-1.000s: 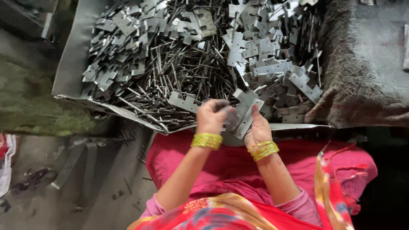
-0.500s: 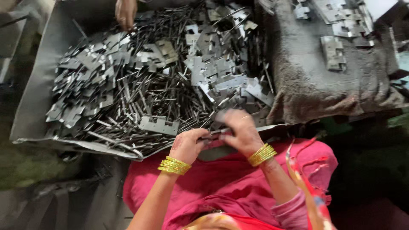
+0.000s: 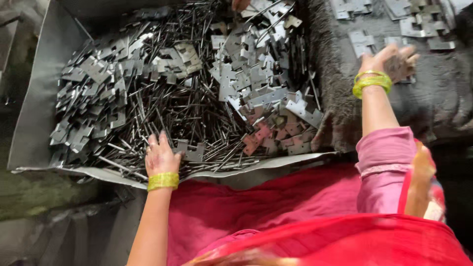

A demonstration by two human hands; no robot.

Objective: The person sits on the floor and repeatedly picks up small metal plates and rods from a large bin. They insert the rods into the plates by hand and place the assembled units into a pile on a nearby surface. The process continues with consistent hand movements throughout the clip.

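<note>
A large grey metal tray (image 3: 34, 98) is seen from above, filled with a heap of flat notched metal plates (image 3: 256, 93) mixed with thin dark metal pins (image 3: 197, 113). The left hand (image 3: 160, 157) is laid palm down at the tray's near edge, its fingers spread loosely over the pins; one notched plate (image 3: 191, 151) lies just beside the fingertips, touched or nearly touched, and nothing is seen pinched in this grip. A stack of yellow bangles (image 3: 163, 181) is worn on that wrist.

The right hand (image 3: 387, 61) is stretched out to the far right over a dark grey cloth (image 3: 443, 98) that lies beside the tray. Its fingers are curled downward onto the cloth among several finished plates (image 3: 359, 39) laid there; whether a piece is held in this grip cannot be told, as the fingertips are blurred. Yellow bangles (image 3: 372, 82) and a pink sleeve (image 3: 384, 157) are worn on that arm.

Red cloth (image 3: 276, 207) is spread across the lap below the tray. At the top edge, part of another person's hand (image 3: 240, 4) is visible over the pile.
</note>
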